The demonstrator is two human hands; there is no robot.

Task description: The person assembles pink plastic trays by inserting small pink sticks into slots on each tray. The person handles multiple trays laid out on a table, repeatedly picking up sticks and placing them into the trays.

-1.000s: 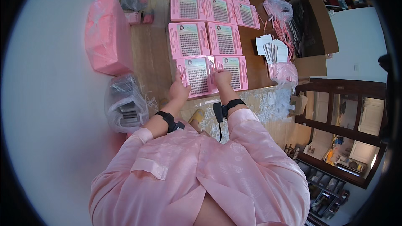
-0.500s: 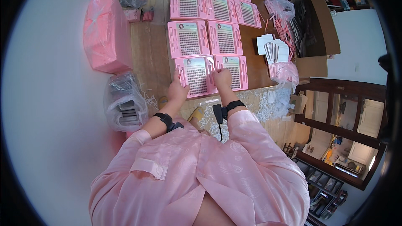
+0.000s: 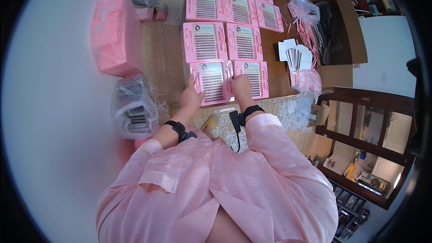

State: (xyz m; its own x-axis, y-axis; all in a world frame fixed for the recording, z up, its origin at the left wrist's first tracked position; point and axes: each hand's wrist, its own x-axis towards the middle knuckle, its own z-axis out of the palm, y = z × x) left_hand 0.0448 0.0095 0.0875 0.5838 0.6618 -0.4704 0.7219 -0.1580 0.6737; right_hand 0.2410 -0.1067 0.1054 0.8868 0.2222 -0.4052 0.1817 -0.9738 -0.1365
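Since a second ago little has shifted: the left hand (image 3: 192, 95) stays pressed on the left edge of the nearest pink tray (image 3: 211, 82), fingers gripping its side, and the right hand (image 3: 241, 85) stays curled on its right edge, so the tray seems still being seated at the tabletop's (image 3: 164, 58) near edge. It touches the neighbouring tray (image 3: 254, 78) on the right and the row (image 3: 222, 41) behind; open room lies only leftward, toward the pink parcel (image 3: 116, 31) and plastic bag (image 3: 134, 108).
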